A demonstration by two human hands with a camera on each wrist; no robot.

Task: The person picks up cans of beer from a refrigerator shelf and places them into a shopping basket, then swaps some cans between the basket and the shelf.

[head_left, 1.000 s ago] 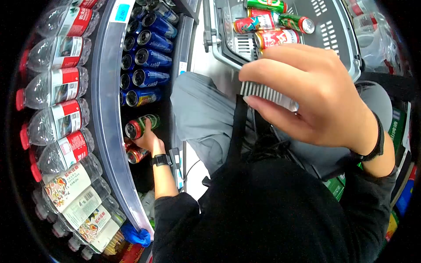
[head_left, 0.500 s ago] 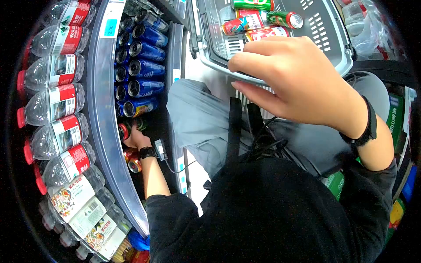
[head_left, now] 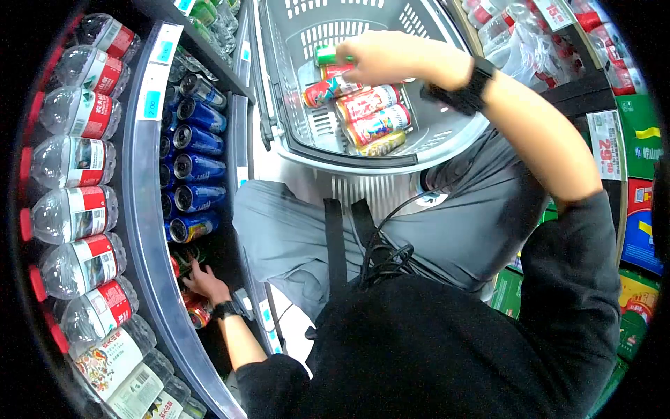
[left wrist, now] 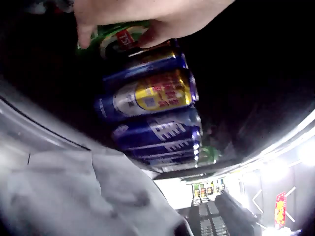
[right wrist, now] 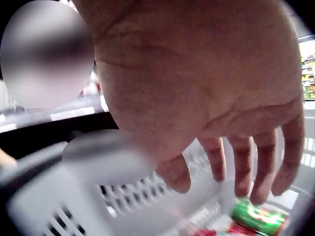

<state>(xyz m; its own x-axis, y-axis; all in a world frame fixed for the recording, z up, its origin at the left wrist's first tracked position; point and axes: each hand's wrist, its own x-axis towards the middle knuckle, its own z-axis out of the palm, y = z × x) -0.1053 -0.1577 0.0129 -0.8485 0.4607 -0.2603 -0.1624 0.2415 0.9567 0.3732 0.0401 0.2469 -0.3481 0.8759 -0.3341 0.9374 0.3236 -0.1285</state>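
My left hand (head_left: 207, 283) reaches into the low shelf on the left. In the left wrist view, its thumb and fingers are round a green can (left wrist: 118, 40) with a red label mark, which lies beside a row of blue cans (left wrist: 152, 96). Some red and orange cans (head_left: 197, 312) lie close to the left wrist. Over the grey basket (head_left: 363, 167) hangs my right hand (head_left: 380, 59), fingers loosely bent with nothing between them. Just under its fingertips in the right wrist view is another green can (right wrist: 258, 216). Several red and patterned cans (head_left: 366, 103) lie in the basket.
Red-capped water bottles (head_left: 80, 160) line the upper shelf at left, behind a grey shelf edge (head_left: 143, 209). Cables (head_left: 380, 258) hang between my legs (head_left: 286, 230). Boxes with a price sign (head_left: 606, 146) stand at right.
My right hand has moved forward from above my leg to over the cans in the basket. The left hand has gone deeper into the shelf with the green can. The head view has shifted.
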